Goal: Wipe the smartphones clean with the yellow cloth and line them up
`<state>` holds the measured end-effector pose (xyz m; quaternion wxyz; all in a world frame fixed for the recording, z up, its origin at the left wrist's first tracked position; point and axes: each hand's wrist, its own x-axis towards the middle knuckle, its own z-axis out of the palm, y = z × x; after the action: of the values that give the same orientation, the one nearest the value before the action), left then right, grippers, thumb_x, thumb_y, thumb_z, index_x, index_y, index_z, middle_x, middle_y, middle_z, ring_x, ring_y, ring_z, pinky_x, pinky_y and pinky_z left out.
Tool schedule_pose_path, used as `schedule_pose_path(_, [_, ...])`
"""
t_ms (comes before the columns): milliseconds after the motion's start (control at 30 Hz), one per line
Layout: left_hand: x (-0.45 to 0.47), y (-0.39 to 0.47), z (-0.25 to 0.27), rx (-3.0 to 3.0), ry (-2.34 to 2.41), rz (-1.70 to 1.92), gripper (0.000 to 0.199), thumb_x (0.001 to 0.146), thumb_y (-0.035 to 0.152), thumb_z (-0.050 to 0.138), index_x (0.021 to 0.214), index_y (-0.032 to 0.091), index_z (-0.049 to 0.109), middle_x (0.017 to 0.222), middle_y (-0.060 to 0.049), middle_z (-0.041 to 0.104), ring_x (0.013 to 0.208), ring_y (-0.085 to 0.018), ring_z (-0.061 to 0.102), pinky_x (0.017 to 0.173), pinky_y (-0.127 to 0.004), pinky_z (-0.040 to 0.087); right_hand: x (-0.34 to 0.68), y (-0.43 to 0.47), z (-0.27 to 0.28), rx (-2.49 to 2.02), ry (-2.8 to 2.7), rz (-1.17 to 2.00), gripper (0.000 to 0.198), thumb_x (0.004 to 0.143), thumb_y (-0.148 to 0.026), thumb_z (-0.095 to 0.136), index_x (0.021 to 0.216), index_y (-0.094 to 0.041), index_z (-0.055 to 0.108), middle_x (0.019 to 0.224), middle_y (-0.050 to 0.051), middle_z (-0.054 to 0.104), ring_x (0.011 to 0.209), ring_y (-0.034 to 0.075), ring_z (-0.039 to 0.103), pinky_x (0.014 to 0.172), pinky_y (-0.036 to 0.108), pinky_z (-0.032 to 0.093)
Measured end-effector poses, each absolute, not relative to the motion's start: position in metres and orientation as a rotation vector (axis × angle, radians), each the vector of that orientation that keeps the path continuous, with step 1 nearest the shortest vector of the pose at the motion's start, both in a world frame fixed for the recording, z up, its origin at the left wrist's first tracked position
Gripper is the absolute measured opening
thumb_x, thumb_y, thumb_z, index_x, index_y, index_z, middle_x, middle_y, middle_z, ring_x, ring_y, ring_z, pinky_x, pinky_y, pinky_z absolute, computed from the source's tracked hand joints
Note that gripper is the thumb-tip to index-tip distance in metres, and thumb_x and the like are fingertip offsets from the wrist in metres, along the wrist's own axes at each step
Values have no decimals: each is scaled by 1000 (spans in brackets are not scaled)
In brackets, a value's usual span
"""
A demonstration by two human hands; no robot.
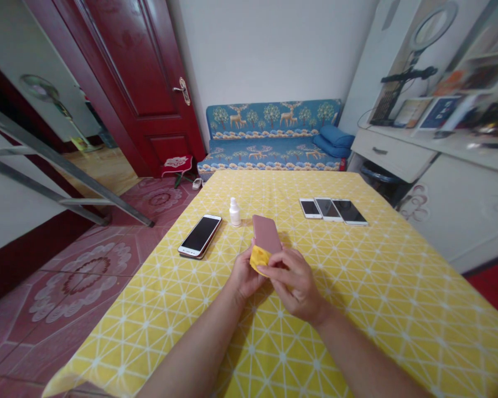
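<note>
My left hand [246, 275] is closed around the lower part of a pink smartphone [266, 232], tilted up over the table with its plain back facing me. In my right hand [292, 279] a small yellow cloth [259, 258] is pinched between thumb and fingers, pressed against the phone's lower left edge. Part of the phone's lower end is hidden by the cloth and my fingers. Beyond the phone, slightly left, a white bottle [234, 213] stands upright. To the left lies a white-framed smartphone [201, 235], face up on top of another flat item.
Three white-framed phones [328, 209] lie side by side at the far right of the yellow patterned tablecloth [274, 354]. A blue sofa [269, 149] stands past the table. A white cabinet [448, 177] lines the right, and a metal ladder-like frame [87, 185] stands at left.
</note>
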<state>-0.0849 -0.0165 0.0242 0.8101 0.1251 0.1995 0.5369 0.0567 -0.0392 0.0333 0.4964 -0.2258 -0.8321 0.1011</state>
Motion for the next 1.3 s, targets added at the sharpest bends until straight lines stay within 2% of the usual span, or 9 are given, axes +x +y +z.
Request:
schedule_pose_path(167, [-89, -14, 23, 257, 412, 1121, 44, 91, 41, 48, 114, 5, 60, 98, -13, 71, 91, -22, 67, 88, -33, 50, 59, -36, 31, -511, -2068, 134, 45, 74, -2, 56, 105, -32, 69, 92, 2, 59, 85, 18, 54, 90, 47, 41])
schedule_pose_path(300, [-93, -15, 22, 317, 340, 1116, 57, 92, 47, 44, 127, 4, 52, 110, -18, 68, 106, -25, 63, 99, -38, 44, 66, -32, 29, -563, -2050, 82, 39, 73, -1, 55, 96, -28, 70, 91, 3, 60, 86, 19, 54, 82, 42, 42])
schedule_pose_path(400, [-94, -14, 21, 334, 316, 1127, 57, 93, 48, 41, 127, 3, 52, 113, -19, 67, 109, -26, 62, 101, -39, 42, 69, -31, 31, -602, -2011, 100, 36, 74, -1, 54, 91, -28, 71, 90, 3, 60, 86, 19, 54, 78, 39, 41])
schedule_pose_path(667, [-97, -12, 20, 353, 375, 1098, 55, 92, 49, 43, 117, 4, 60, 106, -17, 70, 99, -26, 66, 94, -38, 46, 69, -31, 33, -618, -1940, 181, 29, 74, -1, 54, 77, -25, 70, 83, 1, 59, 81, 17, 54, 77, 37, 41])
schedule_pose_path(833, [-95, -15, 22, 321, 427, 1061, 45, 92, 45, 45, 108, 8, 64, 95, -12, 72, 84, -24, 67, 81, -37, 50, 72, -29, 30, -646, -1915, 168, 30, 76, -2, 54, 85, -25, 72, 86, 2, 61, 82, 17, 56, 78, 37, 42])
schedule_pose_path(1000, [-92, -18, 21, 330, 475, 1037, 44, 92, 43, 47, 112, 8, 63, 94, -11, 72, 77, -21, 67, 74, -34, 51, 75, -23, 23, -816, -1766, 170, 33, 79, -3, 52, 93, -26, 72, 91, 3, 60, 88, 18, 58, 80, 36, 44])
schedule_pose_path(1200, [-100, -18, 26, 409, 374, 1011, 55, 92, 51, 43, 124, 8, 57, 112, -18, 67, 96, -28, 66, 80, -42, 52, 80, -7, 11, -1029, -1664, 240, 35, 81, -5, 45, 94, -23, 72, 91, 4, 60, 86, 17, 59, 74, 32, 48])
schedule_pose_path(1300, [-101, -19, 30, 450, 413, 1133, 52, 89, 52, 49, 121, 11, 59, 114, -16, 66, 100, -28, 64, 82, -43, 52, 82, -7, 11, -1065, -1833, 182, 33, 73, -3, 49, 87, -22, 72, 95, 5, 63, 93, 21, 59, 83, 38, 47])
